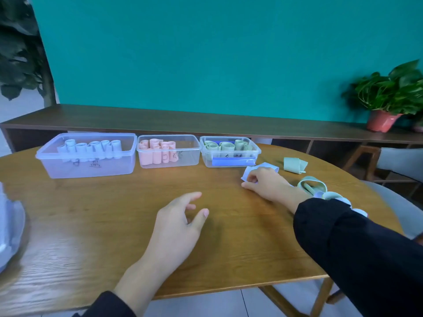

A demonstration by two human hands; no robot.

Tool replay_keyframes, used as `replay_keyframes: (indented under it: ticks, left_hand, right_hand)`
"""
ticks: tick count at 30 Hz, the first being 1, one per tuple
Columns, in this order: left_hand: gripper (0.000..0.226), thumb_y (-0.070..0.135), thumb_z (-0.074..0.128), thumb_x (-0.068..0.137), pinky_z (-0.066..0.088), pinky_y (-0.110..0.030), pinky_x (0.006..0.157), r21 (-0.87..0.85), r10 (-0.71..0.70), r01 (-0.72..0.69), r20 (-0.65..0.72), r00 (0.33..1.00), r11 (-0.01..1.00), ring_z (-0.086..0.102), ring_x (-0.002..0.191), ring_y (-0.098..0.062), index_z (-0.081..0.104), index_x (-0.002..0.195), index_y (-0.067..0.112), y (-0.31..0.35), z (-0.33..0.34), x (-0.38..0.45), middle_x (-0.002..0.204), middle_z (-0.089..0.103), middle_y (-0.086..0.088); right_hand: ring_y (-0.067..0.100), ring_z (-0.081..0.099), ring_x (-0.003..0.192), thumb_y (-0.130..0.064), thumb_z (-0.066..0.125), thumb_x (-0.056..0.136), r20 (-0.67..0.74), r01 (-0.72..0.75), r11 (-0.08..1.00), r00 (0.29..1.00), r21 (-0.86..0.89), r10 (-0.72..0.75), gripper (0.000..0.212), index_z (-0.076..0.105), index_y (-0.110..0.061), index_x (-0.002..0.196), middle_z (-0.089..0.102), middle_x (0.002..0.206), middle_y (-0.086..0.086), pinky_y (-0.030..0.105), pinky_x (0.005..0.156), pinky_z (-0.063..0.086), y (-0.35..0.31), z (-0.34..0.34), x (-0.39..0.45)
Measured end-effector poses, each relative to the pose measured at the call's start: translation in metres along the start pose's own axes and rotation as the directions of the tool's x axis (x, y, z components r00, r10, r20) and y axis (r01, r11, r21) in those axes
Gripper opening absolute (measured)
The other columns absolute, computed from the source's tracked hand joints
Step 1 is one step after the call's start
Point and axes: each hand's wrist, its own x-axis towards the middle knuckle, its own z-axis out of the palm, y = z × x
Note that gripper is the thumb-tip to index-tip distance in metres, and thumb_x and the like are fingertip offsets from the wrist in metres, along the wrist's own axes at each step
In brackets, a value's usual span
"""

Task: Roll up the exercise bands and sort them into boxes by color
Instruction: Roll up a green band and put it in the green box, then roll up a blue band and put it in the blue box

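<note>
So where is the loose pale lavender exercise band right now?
On the wooden table, right of centre, gripped by the right hand, just in front of the clear box of green bands.

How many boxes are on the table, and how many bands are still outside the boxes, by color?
Boxes: 3: lavender box, pink box, green box
Lavender loose bands: 1, under the right hand: lavender band
Green loose bands: 2: rolled green band, open green band
More bands behind the right sleeve are partly hidden, not counted.
Total: 6
</note>
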Motion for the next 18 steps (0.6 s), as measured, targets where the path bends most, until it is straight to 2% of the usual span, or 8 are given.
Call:
replay_keyframes:
  ticks: [4, 7, 9, 11, 13, 15, 18]
  left_hand:
    - [0.038, 0.035, 0.072, 0.092, 0.038, 0.000, 0.071, 0.010, -0.012, 0.012, -0.001, 1.000, 1.000, 0.056, 0.077, 0.008, 0.064, 0.129, 0.036, -0.004, -0.011, -0.006, 0.106, 0.067, 0.013]
    - [0.039, 0.036, 0.071, 0.092, 0.035, 0.001, 0.069, 0.037, -0.031, 0.031, -0.012, 0.999, 0.999, 0.056, 0.073, 0.007, 0.064, 0.130, 0.036, -0.007, -0.019, -0.006, 0.107, 0.067, 0.013]
    - [0.039, 0.037, 0.070, 0.093, 0.034, 0.001, 0.070, 0.049, -0.037, 0.038, -0.017, 0.999, 0.998, 0.057, 0.074, 0.004, 0.063, 0.131, 0.036, -0.006, -0.026, -0.004, 0.108, 0.067, 0.012]
    - [0.038, 0.035, 0.070, 0.093, 0.034, 0.000, 0.072, 0.032, -0.020, 0.021, -0.042, 0.999, 0.999, 0.057, 0.071, 0.005, 0.063, 0.131, 0.035, -0.002, -0.032, -0.001, 0.109, 0.068, 0.011]
    - [0.037, 0.035, 0.070, 0.093, 0.035, -0.004, 0.074, 0.007, -0.007, 0.007, -0.070, 0.998, 1.000, 0.058, 0.075, 0.005, 0.063, 0.129, 0.036, 0.006, -0.037, 0.000, 0.109, 0.069, 0.013]
    - [0.036, 0.034, 0.070, 0.093, 0.040, -0.010, 0.080, -0.035, -0.007, 0.004, -0.097, 0.995, 0.999, 0.061, 0.085, 0.002, 0.063, 0.129, 0.037, 0.011, -0.041, -0.003, 0.111, 0.068, 0.017]
    - [0.040, 0.033, 0.071, 0.092, 0.051, -0.025, 0.095, -0.135, -0.006, -0.015, -0.156, 0.988, 0.991, 0.061, 0.106, 0.000, 0.062, 0.131, 0.038, 0.022, -0.049, -0.011, 0.119, 0.067, 0.019]
  right_hand:
    - [0.019, 0.064, 0.083, -0.030, 0.053, 0.100, -0.088, -0.078, 0.997, 0.993, 0.005, 0.078, 0.023, 0.073, -0.020, 0.092, 0.069, 0.093, 0.002, 0.040, 0.072, 0.057, -0.003, 0.008, 0.003]
    - [0.019, 0.062, 0.077, -0.036, 0.049, 0.101, -0.111, -0.104, 0.991, 0.989, -0.089, 0.094, 0.027, 0.069, -0.024, 0.086, 0.065, 0.086, -0.001, 0.032, 0.060, 0.048, -0.009, 0.002, 0.002]
    - [0.019, 0.061, 0.076, -0.043, 0.052, 0.100, -0.164, -0.077, 0.997, 0.984, -0.021, 0.072, 0.029, 0.068, -0.025, 0.083, 0.063, 0.081, -0.005, 0.031, 0.058, 0.044, -0.014, -0.006, 0.000]
    - [0.018, 0.059, 0.074, -0.041, 0.053, 0.098, -0.211, -0.009, 0.995, 0.977, 0.095, 0.029, 0.028, 0.065, -0.026, 0.078, 0.062, 0.076, -0.010, 0.030, 0.056, 0.043, -0.023, -0.018, -0.005]
    - [0.019, 0.061, 0.076, -0.035, 0.055, 0.096, -0.270, 0.111, 0.974, 0.961, 0.198, -0.055, 0.024, 0.063, -0.024, 0.077, 0.065, 0.077, -0.009, 0.034, 0.063, 0.049, -0.035, -0.032, -0.014]
    - [0.018, 0.063, 0.082, -0.028, 0.056, 0.096, -0.333, 0.227, 0.937, 0.933, 0.264, -0.132, 0.019, 0.065, -0.017, 0.082, 0.069, 0.083, -0.007, 0.033, 0.073, 0.050, -0.053, -0.050, -0.028]
    - [0.012, 0.057, 0.074, -0.019, 0.055, 0.096, -0.405, 0.342, 0.864, 0.896, 0.370, -0.182, 0.011, 0.060, -0.019, 0.087, 0.066, 0.083, -0.004, 0.025, 0.067, 0.044, -0.083, -0.082, -0.056]
